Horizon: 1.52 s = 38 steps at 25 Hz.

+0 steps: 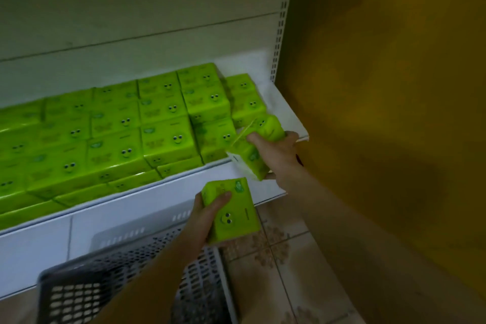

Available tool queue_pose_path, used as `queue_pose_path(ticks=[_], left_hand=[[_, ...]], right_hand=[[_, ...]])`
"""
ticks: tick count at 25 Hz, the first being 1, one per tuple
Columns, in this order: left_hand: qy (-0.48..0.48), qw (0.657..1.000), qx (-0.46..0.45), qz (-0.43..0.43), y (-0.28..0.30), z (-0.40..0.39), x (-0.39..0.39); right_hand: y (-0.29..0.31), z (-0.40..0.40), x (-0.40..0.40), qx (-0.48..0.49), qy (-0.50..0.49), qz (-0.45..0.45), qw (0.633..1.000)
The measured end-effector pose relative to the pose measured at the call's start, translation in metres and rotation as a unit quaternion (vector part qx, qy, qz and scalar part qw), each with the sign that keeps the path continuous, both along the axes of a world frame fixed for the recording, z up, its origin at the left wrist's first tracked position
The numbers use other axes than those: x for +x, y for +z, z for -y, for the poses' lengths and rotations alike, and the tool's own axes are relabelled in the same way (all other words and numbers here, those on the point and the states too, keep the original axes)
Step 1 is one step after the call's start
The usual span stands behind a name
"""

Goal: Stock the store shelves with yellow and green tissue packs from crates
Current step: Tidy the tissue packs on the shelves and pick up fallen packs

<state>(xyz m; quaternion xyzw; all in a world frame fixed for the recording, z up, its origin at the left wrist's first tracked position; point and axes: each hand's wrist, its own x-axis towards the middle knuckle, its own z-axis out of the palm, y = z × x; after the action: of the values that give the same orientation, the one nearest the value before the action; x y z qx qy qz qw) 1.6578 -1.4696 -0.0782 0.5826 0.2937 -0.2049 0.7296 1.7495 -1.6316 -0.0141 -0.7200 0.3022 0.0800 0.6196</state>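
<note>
At the shelf's (286,116) right end, your right hand (278,151) wraps one green pack (259,144), tilted over the front edge beside the stacked rows (118,134). Your left hand (207,212) clasps a second pack (234,209) above the crate (126,284). They look light and squashy with slick film, so take hold across the short sides.

My right hand (276,155) is stretched out ahead of me and to the right, arm nearly straight, fingers curled round a green pack (253,147) with the thumb on its near face. My left hand (207,216) sits lower and closer to my body, forearm angled up from bottom left, gripping a second green pack (234,214) from the left side with the thumb lying across its top
</note>
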Motion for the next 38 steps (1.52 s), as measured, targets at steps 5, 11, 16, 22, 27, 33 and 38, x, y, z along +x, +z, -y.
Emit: queue_pose_path(ticks=[5, 11, 16, 22, 27, 33, 38], left_hand=[[-0.028, 0.999, -0.024, 0.017, 0.005, -0.025, 0.032], [-0.063, 0.998, -0.012, -0.026, -0.003, -0.026, 0.058], [-0.121, 0.991, -0.047, -0.047, -0.012, 0.013, 0.069], [0.005, 0.999, -0.039, -0.032, 0.007, 0.074, 0.106], [0.175, 0.982, -0.076, -0.004, -0.005, 0.105, 0.127], [0.209, 0.977, 0.019, 0.047, -0.001, 0.129, 0.131], [0.218, 0.970, 0.090, 0.056, -0.009, 0.131, 0.128]], right_hand=[[0.024, -0.059, 0.069, 0.019, -0.035, -0.054, 0.998], [-0.022, -0.075, 0.098, 0.067, 0.090, -0.034, 0.993], [-0.034, 0.016, 0.087, -0.183, 0.132, 0.052, 0.973], [-0.021, 0.097, 0.074, 0.077, 0.319, -0.173, 0.929], [-0.041, 0.113, 0.085, 0.161, 0.207, -0.119, 0.958], [-0.062, 0.069, 0.110, 0.194, 0.091, 0.006, 0.977], [-0.087, 0.050, 0.116, 0.088, 0.178, 0.002, 0.980]])
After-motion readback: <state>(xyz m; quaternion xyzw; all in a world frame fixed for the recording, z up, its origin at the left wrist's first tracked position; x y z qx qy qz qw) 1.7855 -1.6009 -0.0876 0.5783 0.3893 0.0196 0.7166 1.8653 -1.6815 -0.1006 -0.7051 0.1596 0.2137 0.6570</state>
